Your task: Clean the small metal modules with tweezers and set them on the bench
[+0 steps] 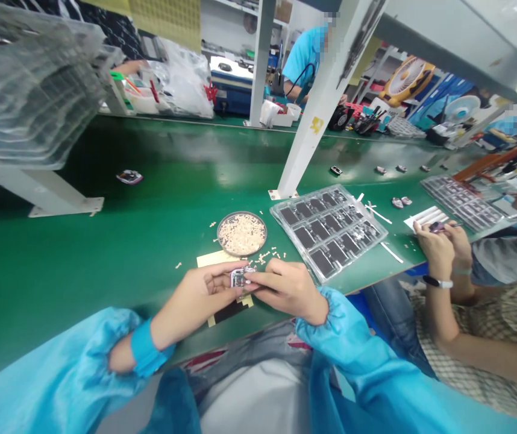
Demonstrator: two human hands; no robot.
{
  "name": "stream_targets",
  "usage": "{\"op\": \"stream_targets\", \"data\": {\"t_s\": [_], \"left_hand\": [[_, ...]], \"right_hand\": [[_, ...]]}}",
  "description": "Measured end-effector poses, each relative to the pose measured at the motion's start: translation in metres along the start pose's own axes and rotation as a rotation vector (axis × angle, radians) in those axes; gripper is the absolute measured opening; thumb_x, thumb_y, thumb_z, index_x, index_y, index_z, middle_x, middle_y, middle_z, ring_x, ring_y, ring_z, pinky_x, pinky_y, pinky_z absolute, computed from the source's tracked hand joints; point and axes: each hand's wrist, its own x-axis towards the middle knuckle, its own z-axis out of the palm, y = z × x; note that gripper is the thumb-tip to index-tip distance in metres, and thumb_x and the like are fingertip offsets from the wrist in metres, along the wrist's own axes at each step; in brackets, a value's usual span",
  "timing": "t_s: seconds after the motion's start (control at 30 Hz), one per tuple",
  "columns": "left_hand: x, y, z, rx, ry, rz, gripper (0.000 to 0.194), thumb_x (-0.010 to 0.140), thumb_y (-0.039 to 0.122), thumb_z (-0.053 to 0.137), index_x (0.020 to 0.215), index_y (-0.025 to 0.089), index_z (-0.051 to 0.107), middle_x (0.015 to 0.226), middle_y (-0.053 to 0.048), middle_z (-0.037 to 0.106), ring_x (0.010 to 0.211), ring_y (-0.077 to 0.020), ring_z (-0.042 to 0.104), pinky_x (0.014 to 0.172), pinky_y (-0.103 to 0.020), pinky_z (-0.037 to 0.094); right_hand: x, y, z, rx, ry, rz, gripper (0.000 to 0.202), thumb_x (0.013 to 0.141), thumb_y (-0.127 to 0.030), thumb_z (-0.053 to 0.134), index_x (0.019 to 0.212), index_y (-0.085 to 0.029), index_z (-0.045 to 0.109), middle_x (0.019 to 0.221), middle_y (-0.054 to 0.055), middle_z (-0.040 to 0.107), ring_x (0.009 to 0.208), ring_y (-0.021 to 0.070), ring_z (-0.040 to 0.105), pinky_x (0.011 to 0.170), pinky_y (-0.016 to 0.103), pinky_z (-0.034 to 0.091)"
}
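My left hand [197, 295] is closed around the edges of a small electronic device [237, 277], its inside facing up with silvery and dark parts showing. From the other side, my right hand [285, 286] has its fingertips closed together at the device's right edge; whatever tiny part may lie between them is hidden. Below both hands lies a yellow sheet [208, 259] with a dark patch. Just beyond them stands a round dish [242, 234] full of small beige pieces, with several more scattered beside it on the green bench [168, 223].
A clear tray [328, 229] of dark rectangular parts lies to the right, near white strips [391, 252]. A white post [303, 132] rises behind it. Stacked clear trays [28, 96] stand at left. A co-worker's hands [441, 244] hold a small device at right.
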Motion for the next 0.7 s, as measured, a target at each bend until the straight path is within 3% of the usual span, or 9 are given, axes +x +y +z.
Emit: {"op": "stream_targets", "data": {"t_s": [0.07, 0.3, 0.47, 0.7], "left_hand": [[0.000, 0.001, -0.001, 0.007, -0.002, -0.004, 0.062, 0.075, 0.036, 0.083, 0.127, 0.009, 0.064, 0.091, -0.011, 0.078, 0.096, -0.0298, 0.075, 0.094, -0.047, 0.059], [-0.005, 0.005, -0.001, 0.050, -0.042, 0.042, 0.055, 0.079, 0.032, 0.080, 0.128, 0.012, 0.064, 0.106, -0.012, 0.078, 0.098, -0.0260, 0.075, 0.093, -0.041, 0.060], [-0.008, 0.004, 0.002, 0.099, -0.027, 0.079, 0.055, 0.079, 0.033, 0.079, 0.128, 0.011, 0.063, 0.108, -0.012, 0.077, 0.097, -0.0252, 0.075, 0.093, -0.039, 0.060], [-0.008, 0.002, 0.000, 0.484, 0.097, 0.313, 0.039, 0.086, 0.036, 0.072, 0.121, 0.019, 0.072, 0.122, -0.010, 0.073, 0.112, -0.0283, 0.069, 0.096, -0.042, 0.058]], "right_hand": [[0.002, 0.001, -0.001, -0.031, -0.002, -0.047, 0.024, 0.096, -0.036, 0.061, 0.112, -0.025, 0.075, 0.074, 0.001, 0.064, 0.060, 0.0112, 0.054, 0.057, 0.026, 0.039], [0.007, 0.005, -0.008, -0.024, -0.069, -0.183, 0.024, 0.096, -0.035, 0.061, 0.113, -0.024, 0.073, 0.072, 0.002, 0.061, 0.062, 0.0136, 0.055, 0.057, 0.028, 0.039], [0.017, 0.004, -0.020, 0.036, -0.113, -0.223, 0.017, 0.094, -0.034, 0.064, 0.103, -0.024, 0.074, 0.067, 0.000, 0.058, 0.058, 0.0121, 0.051, 0.056, 0.027, 0.039], [0.024, 0.003, -0.023, -0.232, -0.001, -0.433, 0.021, 0.098, -0.035, 0.059, 0.097, -0.017, 0.071, 0.065, -0.003, 0.053, 0.055, 0.0101, 0.046, 0.052, 0.027, 0.034]]}}
